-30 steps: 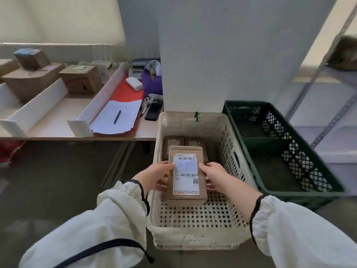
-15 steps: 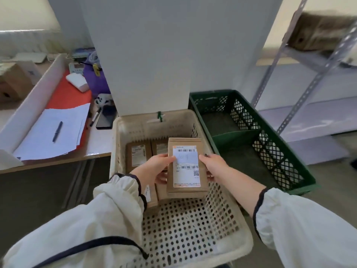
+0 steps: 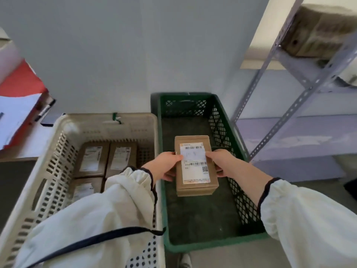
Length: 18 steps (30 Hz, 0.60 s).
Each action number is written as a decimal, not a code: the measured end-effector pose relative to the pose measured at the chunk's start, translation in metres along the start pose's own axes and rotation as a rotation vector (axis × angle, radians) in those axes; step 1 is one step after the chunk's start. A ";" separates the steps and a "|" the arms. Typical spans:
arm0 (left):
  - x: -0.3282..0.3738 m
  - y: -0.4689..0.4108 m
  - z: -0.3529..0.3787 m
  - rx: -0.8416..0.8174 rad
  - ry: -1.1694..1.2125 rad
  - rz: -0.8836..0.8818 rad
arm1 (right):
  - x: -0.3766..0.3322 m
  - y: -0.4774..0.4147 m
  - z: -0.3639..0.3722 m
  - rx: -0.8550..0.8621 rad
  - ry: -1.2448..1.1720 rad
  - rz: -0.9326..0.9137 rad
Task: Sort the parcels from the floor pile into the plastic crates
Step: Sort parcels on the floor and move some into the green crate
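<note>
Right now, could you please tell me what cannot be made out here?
Head view:
Label print on the held parcel: too small, partly under thumbs of left hand and right hand.
Parcel count in the beige crate: left sleeve covers the near ones.
Box on the metal shelf: blurred, cut by the right edge.
Floor pile: out of frame.

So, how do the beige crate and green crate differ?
The beige crate has slotted walls; the green crate has diamond-mesh walls. The beige crate holds at least three parcels; the green crate shows none resting inside, only a held parcel over it, in the left hand and right hand. Both are plastic crates, side by side.
</note>
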State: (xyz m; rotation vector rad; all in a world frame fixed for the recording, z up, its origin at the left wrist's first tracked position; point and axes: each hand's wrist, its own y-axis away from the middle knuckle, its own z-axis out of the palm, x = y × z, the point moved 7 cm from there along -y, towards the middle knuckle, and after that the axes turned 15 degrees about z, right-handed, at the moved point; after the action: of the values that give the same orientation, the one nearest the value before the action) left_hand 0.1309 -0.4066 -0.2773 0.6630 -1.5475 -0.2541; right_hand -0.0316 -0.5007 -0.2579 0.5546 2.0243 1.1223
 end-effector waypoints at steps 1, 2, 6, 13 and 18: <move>-0.005 -0.003 0.005 0.020 -0.006 -0.018 | 0.003 -0.010 0.001 -0.020 0.021 0.012; -0.011 -0.006 0.009 0.035 -0.018 -0.033 | 0.006 -0.020 0.003 -0.039 0.037 0.026; -0.031 -0.020 0.019 0.080 -0.072 -0.078 | 0.019 -0.054 0.013 -0.099 0.092 0.077; -0.070 -0.052 0.052 0.181 -0.092 -0.114 | 0.046 -0.107 0.013 -0.135 0.052 0.127; -0.095 -0.063 0.069 0.234 -0.008 -0.122 | 0.064 -0.136 0.018 -0.139 0.011 0.136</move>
State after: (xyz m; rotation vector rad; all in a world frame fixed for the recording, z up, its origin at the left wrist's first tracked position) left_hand 0.0766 -0.4213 -0.3980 0.9431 -1.5606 -0.1677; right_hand -0.0605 -0.5200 -0.4054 0.6233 1.9241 1.3382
